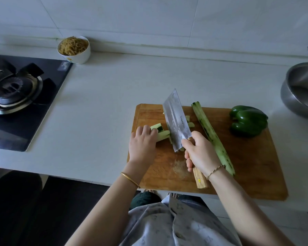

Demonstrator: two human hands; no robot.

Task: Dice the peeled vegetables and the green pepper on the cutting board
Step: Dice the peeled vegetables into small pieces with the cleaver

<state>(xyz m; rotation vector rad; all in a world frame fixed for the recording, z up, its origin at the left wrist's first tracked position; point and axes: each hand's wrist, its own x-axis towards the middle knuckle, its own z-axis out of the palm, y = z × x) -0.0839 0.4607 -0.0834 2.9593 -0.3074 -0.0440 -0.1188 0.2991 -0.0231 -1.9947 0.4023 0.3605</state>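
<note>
A thin gold bangle (130, 180) circles the wrist behind the left hand (142, 146), a twisted cord bracelet (215, 172) behind the right hand (201, 153); forearms bare, loose pale blue-grey patterned shirt (167, 224)

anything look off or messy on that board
Nothing spilled or askew. Only a pale scuffed patch on the cutting board, near the cleaver handle, stands out; the vegetable strips, long peeled vegetable and green pepper sit tidily.
</note>
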